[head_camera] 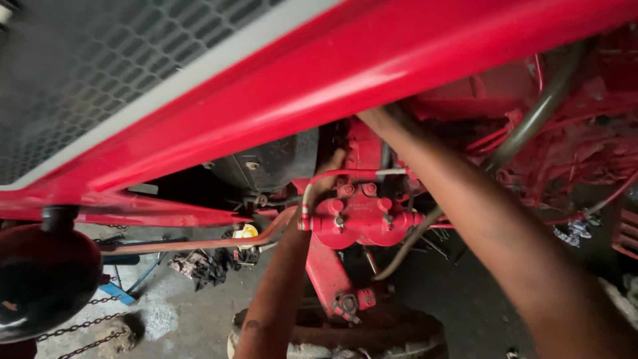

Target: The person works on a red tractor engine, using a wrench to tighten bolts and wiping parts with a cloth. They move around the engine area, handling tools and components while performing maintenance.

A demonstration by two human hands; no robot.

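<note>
Both arms reach into the engine bay of a red machine, under the long red hood panel (372, 60). The left hand (332, 171) comes up from below along the forearm and goes in behind the thin red pipe (345, 174), just above the red pump block (362, 216) with its bolts on top. The fingers are mostly hidden behind the pipe and the dark housing (272, 163), so I cannot tell if this hand is clenched on something or only feeling for it. The right hand (372, 118) disappears under the edge of the hood, above the same block; its grip also does not show. A grey hose (531, 123) runs beside the right forearm, and a worn tyre (345, 336) lies on the concrete floor below. It seems that the work is at a reaching and locating step, with both hands on a fitting behind the pump, perhaps at the upper end of the pipe. The next move will probably need work by touch, with care not to bend the thin pipe, because the hood blocks the view.
</note>
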